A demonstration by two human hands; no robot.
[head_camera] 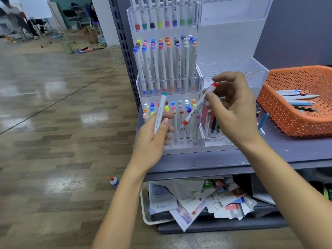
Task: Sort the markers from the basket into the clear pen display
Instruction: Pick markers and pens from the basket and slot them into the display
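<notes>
Left hand [152, 139] grips a teal-capped marker [160, 112] near its lower end, cap up and nearly upright, in front of the lowest tier of the clear pen display [231, 51]. Right hand [233, 108] pinches a red-capped marker [198, 105] between thumb and fingers, held slanted with its lower end over the same tier. The orange basket [291, 119] sits on the grey shelf [287, 150] just right of the display, with several loose markers [296, 99] lying inside it.
</notes>
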